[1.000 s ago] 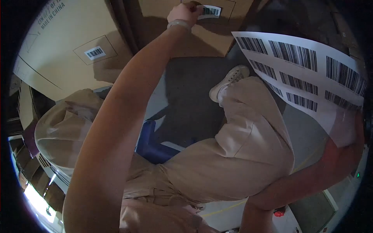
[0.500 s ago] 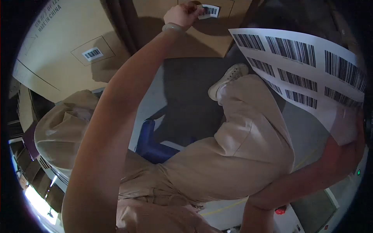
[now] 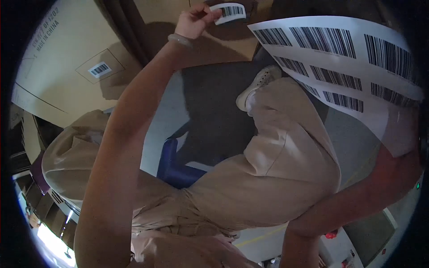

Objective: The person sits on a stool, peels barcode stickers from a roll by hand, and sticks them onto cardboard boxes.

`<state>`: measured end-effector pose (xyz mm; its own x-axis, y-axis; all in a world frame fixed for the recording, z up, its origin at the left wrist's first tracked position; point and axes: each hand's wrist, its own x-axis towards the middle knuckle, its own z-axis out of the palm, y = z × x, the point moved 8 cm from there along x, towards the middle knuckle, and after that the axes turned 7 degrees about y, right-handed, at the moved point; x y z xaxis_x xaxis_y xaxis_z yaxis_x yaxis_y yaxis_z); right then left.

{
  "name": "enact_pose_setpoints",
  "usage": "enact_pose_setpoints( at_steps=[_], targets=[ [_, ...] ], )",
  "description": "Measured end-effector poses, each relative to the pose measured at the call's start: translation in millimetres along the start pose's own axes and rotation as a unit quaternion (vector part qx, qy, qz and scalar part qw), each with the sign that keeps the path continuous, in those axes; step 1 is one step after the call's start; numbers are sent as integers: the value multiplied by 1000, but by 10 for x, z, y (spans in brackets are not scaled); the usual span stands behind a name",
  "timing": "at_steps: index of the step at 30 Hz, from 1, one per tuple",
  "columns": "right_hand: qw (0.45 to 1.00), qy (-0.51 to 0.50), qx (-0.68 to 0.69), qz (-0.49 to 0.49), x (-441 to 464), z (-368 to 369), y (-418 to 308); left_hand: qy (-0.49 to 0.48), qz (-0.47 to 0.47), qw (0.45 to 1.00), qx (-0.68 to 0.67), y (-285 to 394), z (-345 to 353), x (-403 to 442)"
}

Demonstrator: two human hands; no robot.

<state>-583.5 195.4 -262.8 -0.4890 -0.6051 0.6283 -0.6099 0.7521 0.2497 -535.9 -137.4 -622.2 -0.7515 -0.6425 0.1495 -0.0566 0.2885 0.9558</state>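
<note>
At the top centre of the view, a small white barcode label [image 3: 232,13] is held up in front of a brown cardboard carton [image 3: 223,47]. The left hand [image 3: 194,22] pinches the label's left edge narrowly between thumb and finger. The label bows slightly; whether its far edge touches the carton cannot be told. Part of a printed outline shows on the cardboard behind it. A pale bracelet [image 3: 180,40] circles the left wrist.

To the right, a large white sheet [image 3: 330,62] curves through the air, printed with rows of bigger barcodes. The right arm [image 3: 357,205] reaches up to the sheet's lower right corner. The right hand [image 3: 412,129] is dim and mostly hidden at the edge of the view, so how its fingers are set cannot be told.

At upper left stands a second carton [image 3: 49,76], lettered "MADE IN CHINA", with a small barcode sticker [image 3: 99,69] inside a printed outline.

Below, the wearer's legs in beige trousers [image 3: 286,152] spread apart, one light shoe [image 3: 258,88] near the sheet. A blue object [image 3: 176,172] sits between the legs, beside dark floor [image 3: 214,111].
</note>
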Motion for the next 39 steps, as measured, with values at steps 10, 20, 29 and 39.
enact_pose_setpoints(
  at_steps=[10,20,29,39],
  targets=[
    [1000,1,3,8,11,-16,29,18,-32,985,167,89,20,216],
    [1000,-2,10,9,38,1,42,57,-47,969,235,118,11,264],
    [1000,-3,11,10,33,1,36,77,-57,955,280,157,-8,276],
    [1000,-4,12,8,30,16,5,105,-76,926,356,230,-24,250]
  ],
)
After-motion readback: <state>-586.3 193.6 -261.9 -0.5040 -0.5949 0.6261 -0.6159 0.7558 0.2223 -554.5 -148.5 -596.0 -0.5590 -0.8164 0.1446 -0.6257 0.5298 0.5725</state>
